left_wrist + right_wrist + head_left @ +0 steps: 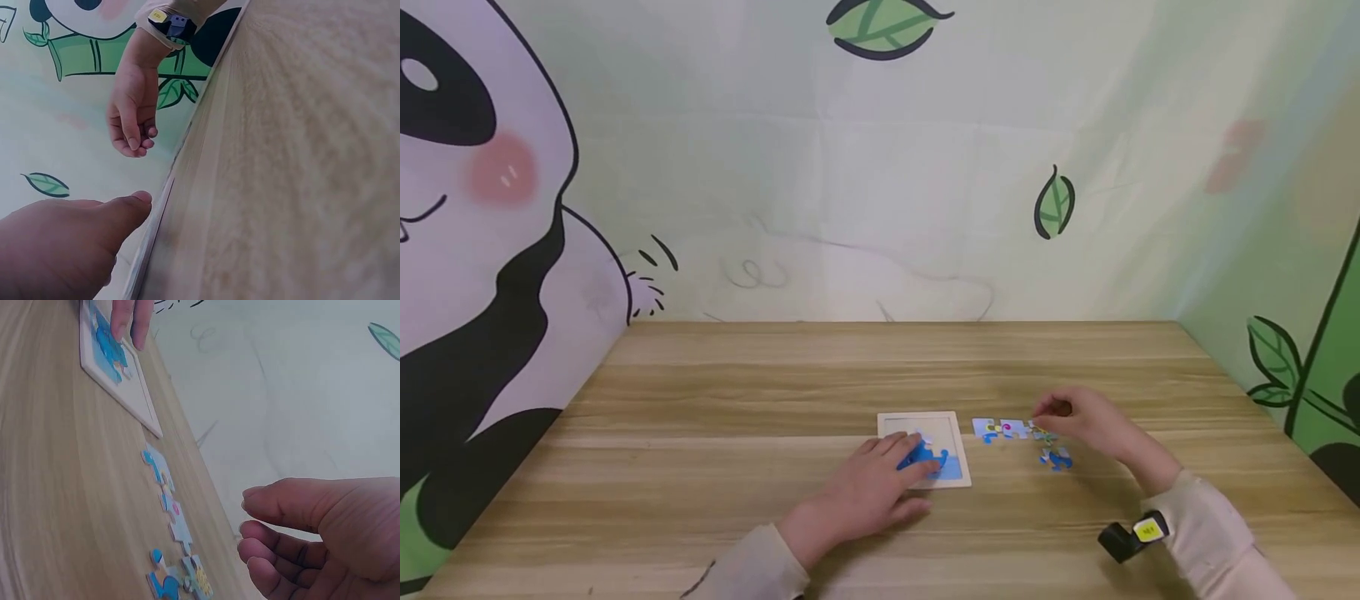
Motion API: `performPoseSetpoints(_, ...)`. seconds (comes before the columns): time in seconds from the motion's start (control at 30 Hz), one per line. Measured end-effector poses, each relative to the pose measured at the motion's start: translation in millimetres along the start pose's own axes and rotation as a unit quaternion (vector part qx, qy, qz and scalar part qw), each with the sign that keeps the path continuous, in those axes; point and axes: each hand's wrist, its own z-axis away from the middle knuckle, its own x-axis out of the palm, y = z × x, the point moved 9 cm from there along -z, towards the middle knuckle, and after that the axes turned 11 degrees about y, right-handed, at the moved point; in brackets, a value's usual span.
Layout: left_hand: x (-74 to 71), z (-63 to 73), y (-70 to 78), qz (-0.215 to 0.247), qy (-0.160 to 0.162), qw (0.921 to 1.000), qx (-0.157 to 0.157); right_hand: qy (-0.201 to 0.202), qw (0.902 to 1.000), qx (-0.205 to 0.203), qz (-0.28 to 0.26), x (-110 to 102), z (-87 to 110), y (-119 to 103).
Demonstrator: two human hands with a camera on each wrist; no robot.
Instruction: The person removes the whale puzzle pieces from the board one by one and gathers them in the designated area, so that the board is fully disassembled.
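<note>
My left hand (868, 483) lies with spread fingers over the left part of a square puzzle tray (962, 467) and touches the joined blue pieces (928, 458) inside it. In the right wrist view, its fingertips (119, 328) rest on that blue picture. My right hand (1086, 425) hovers over the loose jigsaw pieces to the right of the tray. Its fingers bend loosely and nothing shows between thumb and fingers in the right wrist view. Pale pieces (1000, 428) lie in a row under it, with a blue piece (1057, 458) nearer me. The left hand covers part of the picture.
A wooden table (737, 383) carries everything. Behind it rises a pale wall (902, 183) painted with leaves and a panda. A black wrist device (1123, 540) with a yellow label is strapped at the right sleeve (1210, 525).
</note>
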Motion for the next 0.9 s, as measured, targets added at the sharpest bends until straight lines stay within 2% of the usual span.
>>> performPoseSetpoints(0.43, -9.6, 2.3, -6.8, -0.012, 0.004, 0.9999, 0.0, 0.007, 0.9999, -0.015, -0.002, 7, -11.0, -19)
performPoseSetpoints(0.9, -5.9, 9.9, -7.0, -0.033, 0.004, 0.9994, 0.01, 0.001, 0.9998, -0.012, -0.016, 30, -24.7, -33)
